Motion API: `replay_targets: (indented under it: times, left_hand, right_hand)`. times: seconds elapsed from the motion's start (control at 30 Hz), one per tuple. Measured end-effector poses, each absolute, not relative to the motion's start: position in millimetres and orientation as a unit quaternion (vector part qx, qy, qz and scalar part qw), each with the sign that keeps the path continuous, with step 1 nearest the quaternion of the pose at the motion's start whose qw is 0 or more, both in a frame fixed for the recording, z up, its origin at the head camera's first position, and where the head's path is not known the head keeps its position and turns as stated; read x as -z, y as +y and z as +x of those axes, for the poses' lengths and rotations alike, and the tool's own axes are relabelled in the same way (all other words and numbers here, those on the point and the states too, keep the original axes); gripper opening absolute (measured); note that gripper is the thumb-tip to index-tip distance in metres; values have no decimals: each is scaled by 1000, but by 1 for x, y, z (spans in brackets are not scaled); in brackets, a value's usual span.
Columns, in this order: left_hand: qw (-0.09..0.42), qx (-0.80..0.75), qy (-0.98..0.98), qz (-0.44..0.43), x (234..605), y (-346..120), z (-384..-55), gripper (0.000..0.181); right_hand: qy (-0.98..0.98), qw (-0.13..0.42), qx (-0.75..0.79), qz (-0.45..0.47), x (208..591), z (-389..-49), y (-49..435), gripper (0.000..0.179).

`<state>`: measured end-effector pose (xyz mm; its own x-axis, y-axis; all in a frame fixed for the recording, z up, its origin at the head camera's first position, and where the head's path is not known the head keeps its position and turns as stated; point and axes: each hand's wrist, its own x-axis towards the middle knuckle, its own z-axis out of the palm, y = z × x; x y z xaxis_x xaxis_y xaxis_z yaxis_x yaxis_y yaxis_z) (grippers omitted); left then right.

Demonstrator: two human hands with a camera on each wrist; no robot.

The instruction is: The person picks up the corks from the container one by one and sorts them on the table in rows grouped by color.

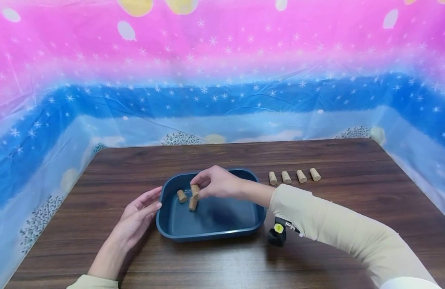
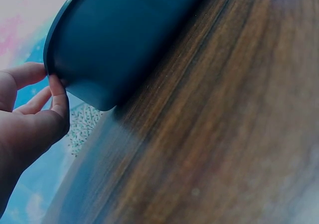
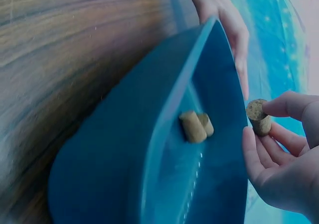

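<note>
A dark blue rectangular bin (image 1: 211, 236) sits on the table, its inside facing up. My right hand (image 1: 222, 182) reaches over it and pinches a cork stopper (image 3: 259, 117) between thumb and fingers. Below that cork, a second cork (image 1: 192, 204) lies in the bin, with another cork (image 1: 181, 196) just left of it. At the bin's left end my left hand (image 1: 137, 220) rests against the outside, thumb and fingertips right at the rim (image 2: 50, 45) with the fingers fairly straight.
Several corks (image 1: 286, 177) stand in a row on the brown wooden table (image 1: 135, 160), behind and right of the bin. A black wrist camera (image 1: 277, 232) hangs under my right sleeve. Printed pink and blue cloth (image 1: 222, 96) surrounds the table's back and sides.
</note>
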<state>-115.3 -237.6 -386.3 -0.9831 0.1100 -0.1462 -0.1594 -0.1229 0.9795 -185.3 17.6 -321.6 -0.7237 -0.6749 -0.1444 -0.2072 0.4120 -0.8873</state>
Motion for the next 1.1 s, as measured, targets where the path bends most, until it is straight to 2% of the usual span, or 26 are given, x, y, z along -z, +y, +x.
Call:
replay_targets:
  times: [0.33,0.53,0.77,1.1]
  left_hand:
    - [91,-749,656,-18,387,-238,-115,52]
    - [90,-749,656,-16,388,-238,-115,51]
    - [87,-749,657,-23,387,-239,-115,52]
    - [89,-748,657,-26,388,-238,-116,49]
  right_hand:
    - [829,244,430,-262,327,-191,59,37]
    - [823,236,448,-259,319,-197,88,39]
    - [836,194,440,-265,300,-204,119,41]
    - [852,186,444,-206,308,-202,158,42]
